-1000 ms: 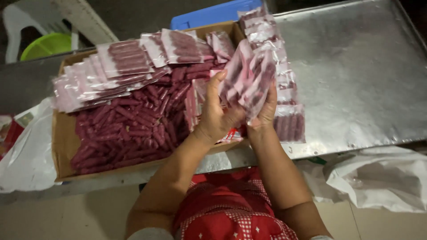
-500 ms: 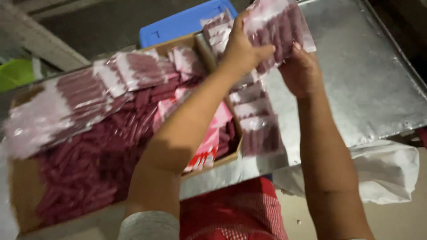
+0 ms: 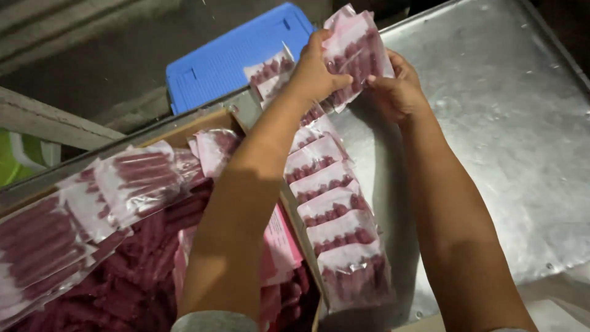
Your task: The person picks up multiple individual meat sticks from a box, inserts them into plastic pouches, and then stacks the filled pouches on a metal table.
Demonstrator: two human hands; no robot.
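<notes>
Many red sausages [image 3: 123, 289] fill the near box [image 3: 184, 132]. A row of packs [image 3: 332, 203] runs away along the bench [image 3: 491, 123]. At its far end, the left hand [image 3: 316, 74] and right hand [image 3: 396, 92] together grip one pack [image 3: 359, 52], with the left on top.

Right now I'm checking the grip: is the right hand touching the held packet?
Touching. The head view shows the right hand with its fingers behind the packet, pressed against its right edge, while the left hand grips its left side.
</notes>
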